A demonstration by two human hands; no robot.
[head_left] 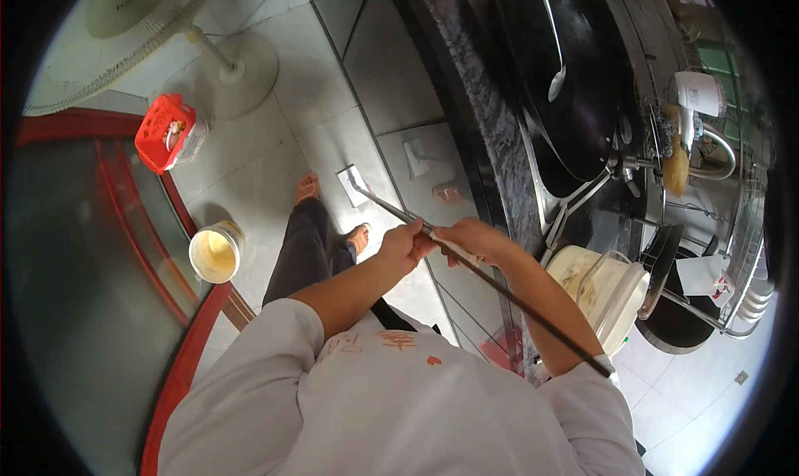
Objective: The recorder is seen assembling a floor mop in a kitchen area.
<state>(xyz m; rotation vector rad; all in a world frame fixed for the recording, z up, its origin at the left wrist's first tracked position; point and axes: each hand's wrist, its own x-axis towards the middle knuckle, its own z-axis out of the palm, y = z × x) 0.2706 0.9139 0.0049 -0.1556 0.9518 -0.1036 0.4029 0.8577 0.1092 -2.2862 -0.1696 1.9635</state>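
Note:
A flat mop [533, 311] with a long dark pole slants across in front of me. Its small white rectangular head [353, 188] rests on the floor tiles beside the cabinet. My left hand [405, 247] is closed around the pole, lower toward the head. Just above it, my right hand [473, 241] also grips the pole, and a pale stretch of the pole shows by its fingers. The upper end passes over my right forearm toward the sleeve.
Dark glossy cabinets under a stone counter [491, 118] run along the right. On it are a black sink [574, 68] with a ladle [558, 83] and a cream bucket [595, 297]. Left stand a fan base [237, 72], a red-rimmed bin [162, 135], a white bucket [215, 253] and a red-framed glass door [100, 251].

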